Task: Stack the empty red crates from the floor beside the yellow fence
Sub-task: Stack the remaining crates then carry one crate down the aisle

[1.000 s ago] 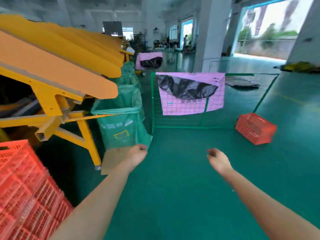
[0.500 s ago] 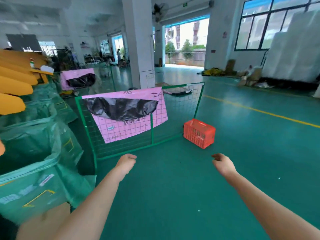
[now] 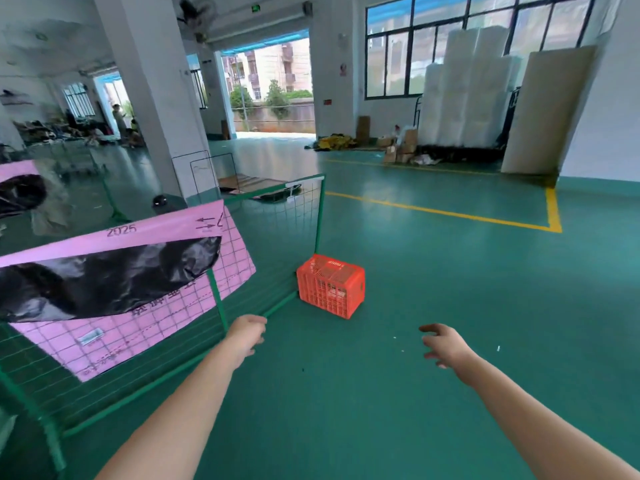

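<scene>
At the far left a green wire fence [image 3: 320,216] runs slantwise across the green floor [image 3: 346,427], from the lower-left corner up toward the middle. A pink sheet [image 3: 114,344] printed with a grid hangs on it, and a black plastic bag [image 3: 104,278] is draped over the sheet's upper part. Behind the fence rises a white pillar [image 3: 156,98], with people and clutter, too blurred to make out, far back on the left. The left hand [image 3: 247,336] reaches forward in front of the fence's lower rail, its fingers [image 3: 258,329] loosely curled and holding nothing. Ahead of it and a little to the right, the red crate [image 3: 330,289] sits on the floor just beside the fence's end post, with a latticed face turned up; whether it touches the fence cannot be told. Bare floor lies between both hands and the crate. The right hand [image 3: 446,346] is held out well apart from the left, its fingers [image 3: 431,329] spread and relaxed, holding nothing. Farther right, a yellow line [image 3: 450,213] is painted on the floor. Beyond it, cardboard boxes [image 3: 398,147] lie by the wall, tall white rolls [image 3: 467,81] stand under the windows, and a pale board [image 3: 547,109] leans at the far right.
</scene>
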